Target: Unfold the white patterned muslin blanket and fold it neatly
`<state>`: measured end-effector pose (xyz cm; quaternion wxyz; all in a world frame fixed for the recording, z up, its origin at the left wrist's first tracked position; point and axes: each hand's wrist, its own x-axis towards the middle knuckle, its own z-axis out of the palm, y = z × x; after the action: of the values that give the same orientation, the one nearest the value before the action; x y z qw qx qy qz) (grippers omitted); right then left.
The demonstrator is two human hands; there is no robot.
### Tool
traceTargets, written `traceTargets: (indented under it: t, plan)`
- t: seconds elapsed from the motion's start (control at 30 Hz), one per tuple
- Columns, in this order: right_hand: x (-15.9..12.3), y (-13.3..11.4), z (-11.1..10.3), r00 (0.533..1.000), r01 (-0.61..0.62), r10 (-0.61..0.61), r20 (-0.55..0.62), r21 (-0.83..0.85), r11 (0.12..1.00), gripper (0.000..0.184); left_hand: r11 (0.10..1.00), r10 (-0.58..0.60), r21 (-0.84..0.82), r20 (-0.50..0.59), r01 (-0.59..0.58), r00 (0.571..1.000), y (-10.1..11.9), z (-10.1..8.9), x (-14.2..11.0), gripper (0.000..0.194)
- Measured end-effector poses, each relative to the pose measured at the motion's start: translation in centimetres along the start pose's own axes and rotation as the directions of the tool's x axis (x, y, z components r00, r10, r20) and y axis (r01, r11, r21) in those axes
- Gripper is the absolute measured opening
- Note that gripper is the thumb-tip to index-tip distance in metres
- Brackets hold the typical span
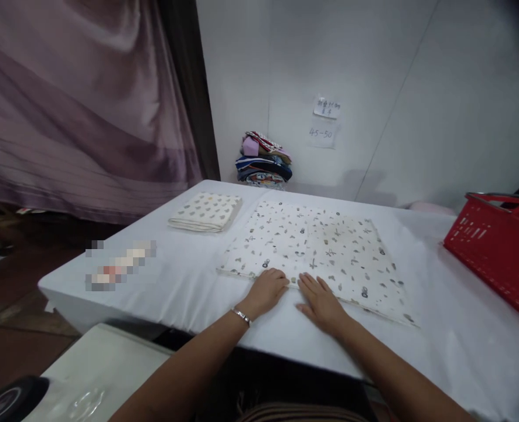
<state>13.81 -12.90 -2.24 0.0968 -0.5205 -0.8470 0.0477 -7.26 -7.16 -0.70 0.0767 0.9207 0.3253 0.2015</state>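
A white cloth with small grey-green and dark printed figures lies spread, folded into a flat wide rectangle, on the white-covered table. My left hand rests at the middle of its near edge, fingers close together and slightly bent on the fabric. Just to the right, my right hand lies palm down with fingertips on the same edge, fingers stretched and thumb apart on the table cover. A smaller folded cloth with rows of grey-green figures sits farther back on the left, touched by neither hand.
At the right stands a red plastic basket. Folded fabrics form a stack beyond the table's far edge, by the wall. A pixelated item is on the table's left side. A purple curtain hangs at the left.
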Motion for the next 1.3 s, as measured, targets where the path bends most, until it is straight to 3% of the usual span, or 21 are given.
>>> traceTargets:
  t: [0.17,0.27,0.43,0.5,0.6,0.7,0.83,1.07,1.3]
  plan:
    - [-0.2,-0.4,-0.2,0.998,-0.031,0.029,0.052,0.033,0.999,0.062,0.988,-0.152,0.024,-0.067,0.154,0.986,-2.8,-1.7,-2.1,0.023]
    - [-0.2,-0.4,-0.3,0.998,-0.035,0.032,0.051,0.050,0.998,0.062,0.932,-0.338,0.091,-0.126,0.350,0.933,-5.4,-3.3,-3.7,0.030]
    - [-0.1,-0.3,-0.1,0.998,-0.034,0.031,0.053,0.063,0.997,0.062,0.753,-0.582,0.219,-0.217,0.621,0.783,-8.6,-5.7,-5.3,0.028]
    - [-0.1,-0.3,-0.1,0.998,-0.039,0.035,0.057,0.069,0.997,0.062,0.668,-0.669,0.214,-0.248,0.713,0.701,-9.2,-6.0,-5.4,0.024]
    - [-0.1,-0.4,-0.1,0.998,-0.039,0.035,0.055,0.078,0.996,0.062,0.546,-0.793,0.154,-0.223,0.823,0.567,-9.7,-6.2,-5.2,0.040]
    - [0.0,-0.4,-0.1,0.997,-0.045,0.039,0.067,0.081,0.996,0.063,0.480,-0.868,0.105,-0.085,0.871,0.489,-10.3,-6.6,-4.4,0.042]
    - [0.1,-0.2,0.2,0.996,-0.054,0.048,0.069,0.084,0.995,0.062,0.457,-0.889,0.059,0.060,0.888,0.453,-11.5,-7.6,-3.2,0.028]
    - [0.0,0.2,1.2,0.998,-0.047,0.045,0.039,0.047,0.998,0.062,0.382,-0.915,-0.097,0.100,0.919,0.391,-12.5,-8.0,-2.3,0.011]
    - [-0.1,0.0,1.1,0.998,-0.048,0.046,0.035,0.046,0.998,0.063,0.137,-0.938,-0.498,0.213,0.856,0.274,-10.8,-8.1,-2.6,0.013]
